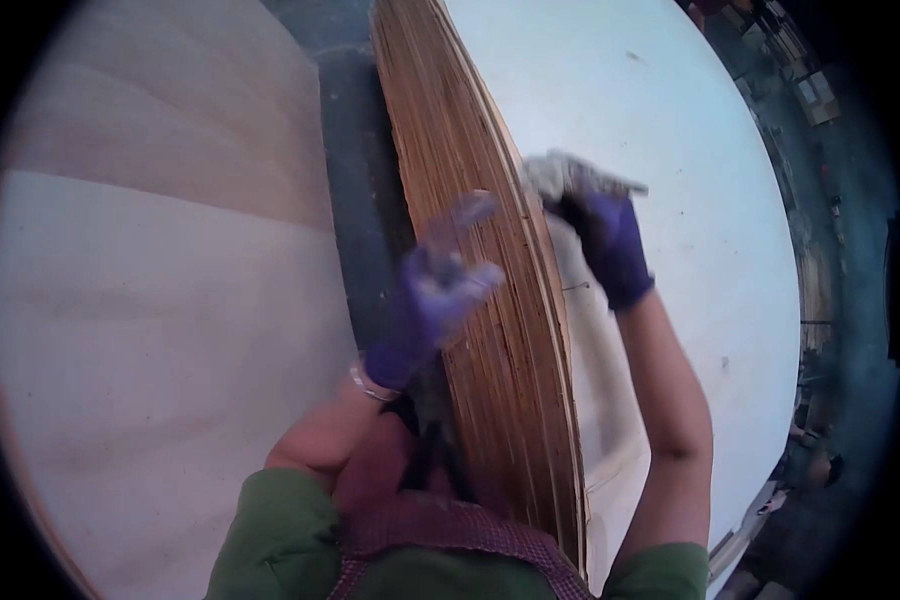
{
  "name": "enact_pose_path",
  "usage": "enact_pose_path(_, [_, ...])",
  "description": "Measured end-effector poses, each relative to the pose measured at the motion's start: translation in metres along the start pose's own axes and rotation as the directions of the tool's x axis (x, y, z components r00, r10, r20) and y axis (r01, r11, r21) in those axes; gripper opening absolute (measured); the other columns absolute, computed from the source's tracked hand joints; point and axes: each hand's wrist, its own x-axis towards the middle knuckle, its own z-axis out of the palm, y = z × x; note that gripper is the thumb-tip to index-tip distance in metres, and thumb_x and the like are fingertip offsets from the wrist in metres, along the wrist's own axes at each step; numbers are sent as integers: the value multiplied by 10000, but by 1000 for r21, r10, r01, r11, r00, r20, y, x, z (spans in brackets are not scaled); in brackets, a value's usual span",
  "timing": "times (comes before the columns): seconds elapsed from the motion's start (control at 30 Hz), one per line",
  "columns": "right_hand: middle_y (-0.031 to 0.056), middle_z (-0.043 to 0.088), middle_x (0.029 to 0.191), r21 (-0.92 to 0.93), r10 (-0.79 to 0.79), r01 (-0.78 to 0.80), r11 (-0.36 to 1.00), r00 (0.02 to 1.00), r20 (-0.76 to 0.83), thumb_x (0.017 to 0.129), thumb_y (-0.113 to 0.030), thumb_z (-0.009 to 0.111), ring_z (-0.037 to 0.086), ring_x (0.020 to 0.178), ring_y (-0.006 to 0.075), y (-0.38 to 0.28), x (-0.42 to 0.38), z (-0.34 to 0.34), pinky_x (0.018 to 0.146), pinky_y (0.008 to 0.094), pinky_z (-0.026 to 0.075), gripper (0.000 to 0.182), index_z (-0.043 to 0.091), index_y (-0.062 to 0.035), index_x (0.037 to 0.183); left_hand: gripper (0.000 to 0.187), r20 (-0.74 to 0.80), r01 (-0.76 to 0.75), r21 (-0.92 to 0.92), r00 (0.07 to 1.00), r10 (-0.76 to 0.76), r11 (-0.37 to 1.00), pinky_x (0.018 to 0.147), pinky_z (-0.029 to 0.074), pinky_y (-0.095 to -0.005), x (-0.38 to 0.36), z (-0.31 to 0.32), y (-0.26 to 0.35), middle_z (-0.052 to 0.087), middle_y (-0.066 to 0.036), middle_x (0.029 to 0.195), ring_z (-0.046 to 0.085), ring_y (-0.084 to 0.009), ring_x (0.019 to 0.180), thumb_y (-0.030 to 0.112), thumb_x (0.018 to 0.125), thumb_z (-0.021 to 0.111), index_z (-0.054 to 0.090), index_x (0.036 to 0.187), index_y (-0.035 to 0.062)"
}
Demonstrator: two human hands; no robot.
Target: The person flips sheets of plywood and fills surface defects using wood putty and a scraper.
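A tall stack of thin wood sheets (pixel 490 300) runs up the middle, its layered brown edge facing me. In a purple glove with pale fingertips, my left hand (pixel 440 285) is raised in front of that edge, fingers apart and slightly blurred, with nothing visible in it. My right hand (pixel 595 215), gloved the same way, is over the pale top sheet (pixel 710 260) near the stack's edge. Its fingers are blurred and partly hidden, so I cannot tell whether they hold anything.
On the left lies another wide surface of pale sheets (pixel 170 300), with a browner sheet (pixel 170 120) across its far part. A dark gap (pixel 355 180) separates it from the stack. Dim floor with scattered items (pixel 820 100) shows at the far right.
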Motion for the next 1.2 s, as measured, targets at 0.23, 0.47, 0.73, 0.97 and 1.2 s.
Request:
enact_pose_path(0.23, [60, 709, 938, -180, -14, 4, 984, 999, -52, 853, -131, 662, 657, 830, 176, 24, 82, -30, 751, 299, 525, 171, 719, -75, 1004, 290, -325, 654, -198, 659, -678, 731, 484, 284, -170, -86, -106, -38, 408, 100, 701, 369, 4, 570, 362, 987, 485, 549, 1106, 105])
enact_pose_path(0.47, [50, 684, 849, -304, -242, 247, 920, 969, 57, 753, -62, 695, 617, 786, 234, 21, 89, -39, 724, 331, 509, 160, 721, -115, 901, 373, -305, 688, -250, 612, -729, 682, 522, 356, -187, -98, -135, -35, 477, 57, 755, 450, -31, 619, 433, 1004, 402, 545, 1072, 95])
enact_pose_path(0.73, [23, 652, 853, -487, -76, 131, 863, 988, 132, 680, -117, 725, 565, 749, 239, -21, -45, -72, 674, 345, 467, 206, 737, -199, 868, 265, -326, 670, -10, 699, -636, 742, 614, 461, -226, -44, -101, -40, 520, -16, 801, 557, -90, 704, 259, 991, 490, 544, 1075, 14])
enact_pose_path(0.97, [-3, 641, 771, -424, 4, 43, 904, 994, 110, 690, -139, 731, 561, 693, 216, -50, -155, -100, 664, 345, 441, 175, 735, -201, 853, 357, -228, 560, 134, 820, -525, 817, 742, 520, -256, -1, -54, -44, 599, -77, 915, 641, -162, 845, 260, 991, 492, 518, 1177, -44])
enact_pose_path(1.2, [28, 516, 803, 854, 766, -469, 226, 627, 141, 758, -252, 737, 504, 759, 193, -50, -202, -124, 673, 305, 403, 279, 581, -117, 946, 207, 14, -156, 645, 981, 192, 748, 658, 502, -312, 197, 7, -25, 666, -109, 815, 653, -195, 750, 168, 890, 578, 648, 1010, 15])
